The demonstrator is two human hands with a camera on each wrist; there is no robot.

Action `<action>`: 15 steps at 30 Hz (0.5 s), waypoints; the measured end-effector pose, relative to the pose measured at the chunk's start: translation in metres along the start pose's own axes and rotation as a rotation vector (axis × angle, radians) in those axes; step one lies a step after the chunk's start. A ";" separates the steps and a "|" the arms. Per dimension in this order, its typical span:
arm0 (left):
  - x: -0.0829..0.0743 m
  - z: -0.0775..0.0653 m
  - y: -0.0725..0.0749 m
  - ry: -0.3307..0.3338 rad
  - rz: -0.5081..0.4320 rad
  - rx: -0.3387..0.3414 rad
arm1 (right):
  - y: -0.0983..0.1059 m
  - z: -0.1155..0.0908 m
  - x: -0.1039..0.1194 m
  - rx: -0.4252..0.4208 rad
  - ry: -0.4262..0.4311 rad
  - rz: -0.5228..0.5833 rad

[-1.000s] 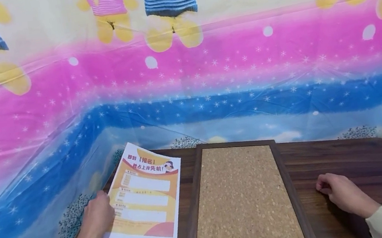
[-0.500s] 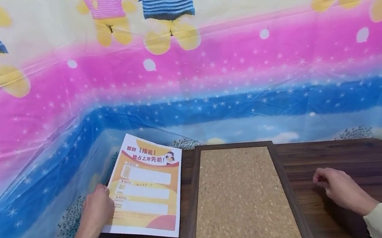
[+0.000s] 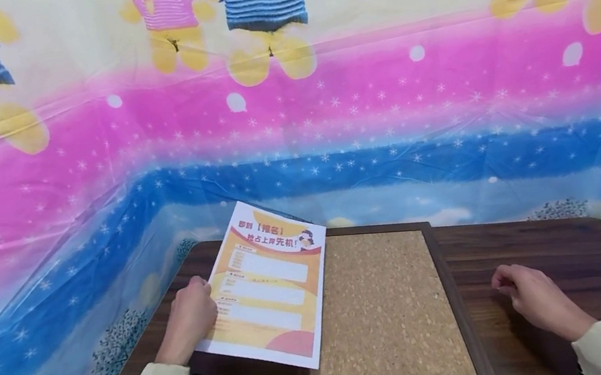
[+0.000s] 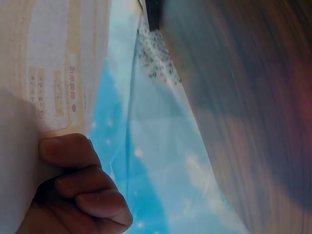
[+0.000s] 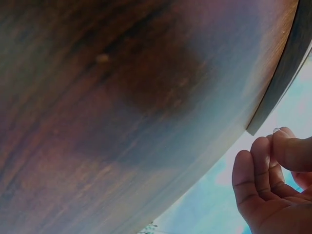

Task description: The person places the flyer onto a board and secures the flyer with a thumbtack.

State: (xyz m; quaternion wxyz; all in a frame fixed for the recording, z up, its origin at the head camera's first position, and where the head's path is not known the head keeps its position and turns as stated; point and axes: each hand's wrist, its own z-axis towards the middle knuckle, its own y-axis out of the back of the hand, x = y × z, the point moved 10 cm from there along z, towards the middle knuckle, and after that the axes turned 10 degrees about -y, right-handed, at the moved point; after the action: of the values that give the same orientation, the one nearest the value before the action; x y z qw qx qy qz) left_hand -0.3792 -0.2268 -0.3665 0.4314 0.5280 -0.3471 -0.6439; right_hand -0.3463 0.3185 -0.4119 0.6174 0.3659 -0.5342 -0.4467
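Observation:
My left hand (image 3: pixel 190 315) grips the left edge of a printed flyer (image 3: pixel 273 271), orange and yellow with white boxes and red Chinese lettering. The flyer is raised and tilted, its right side overlapping the left frame of a corkboard (image 3: pixel 393 311) in the head view. In the left wrist view, curled fingers (image 4: pixel 73 152) lie against the flyer's edge. My right hand (image 3: pixel 540 300) is held over the table right of the corkboard. Its thumb and fingertips pinch a small clear thing (image 5: pixel 276 130) in the right wrist view, mostly hidden by the fingers; its kind I cannot tell.
The corkboard has a dark brown frame and lies on a dark wood-grain table (image 3: pixel 560 254) with rounded corners. A cloth backdrop (image 3: pixel 291 119) with bears, snowflakes and pink and blue bands hangs behind and to the left. The table's left edge runs near my left arm.
The left hand has lifted the flyer slightly and then carried it right, so it now overlaps the corkboard's left side. The right hand has stayed nearly in place.

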 end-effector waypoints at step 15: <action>-0.039 0.013 -0.048 -0.057 0.015 0.089 | 0.011 0.003 0.004 -0.056 0.050 0.043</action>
State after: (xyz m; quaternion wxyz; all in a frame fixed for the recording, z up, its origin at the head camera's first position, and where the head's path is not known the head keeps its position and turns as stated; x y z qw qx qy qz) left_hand -0.3980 -0.1719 -0.3924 0.4022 0.5256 -0.3914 -0.6393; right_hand -0.3472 0.3179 -0.4001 0.6499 0.3479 -0.5138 -0.4389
